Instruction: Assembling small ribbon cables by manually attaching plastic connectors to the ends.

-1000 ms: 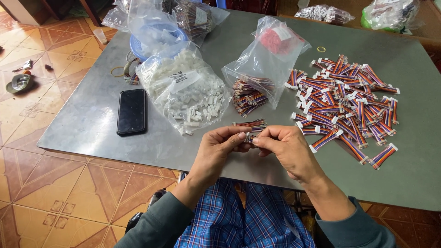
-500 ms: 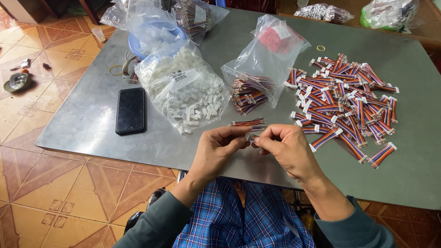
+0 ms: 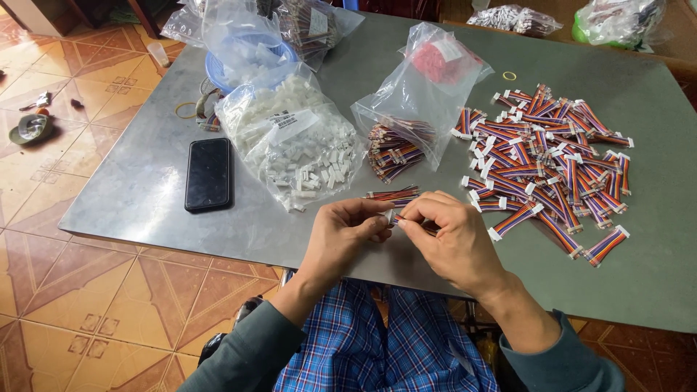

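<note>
Just right of the phone (image 3: 208,174), I see left hand (image 3: 347,234) and right hand (image 3: 451,239) jointly pinching one striped ribbon cable (image 3: 398,218).

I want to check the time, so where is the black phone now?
In the head view, the black phone lies flat on the grey table, to the person's left, just left of the clear bag of white connectors.

clear labelled bag (image 3: 294,138), dark phone screen (image 3: 209,173)
</note>
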